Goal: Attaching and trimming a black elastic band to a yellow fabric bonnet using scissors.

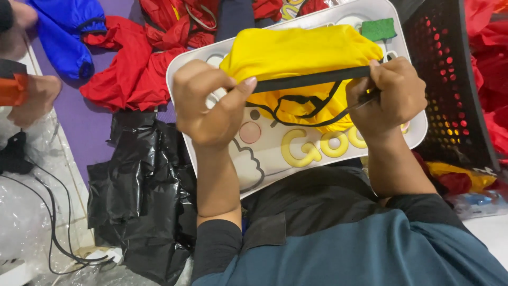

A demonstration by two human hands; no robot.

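Between the fingers of the left hand [209, 103] and the right hand [389, 95] ran a black band [312, 79], edging a bright yellow fabric pouch [299, 53]. Below the fingers a thin black cord [304, 106] looped against the yellow. Under both hands lay a white tray [264, 145] printed with rounded yellow letters, a pale pink circle and a white cloud shape outlined in black. Beyond the right fingertips sat a green patch [378, 29]. Outward of the right fingers stood a black perforated crate [450, 79], red showing through its holes. Beyond the left fingers lay red fabric [140, 63] and blue fabric [66, 37] on purple; below them, glossy black plastic [140, 201].
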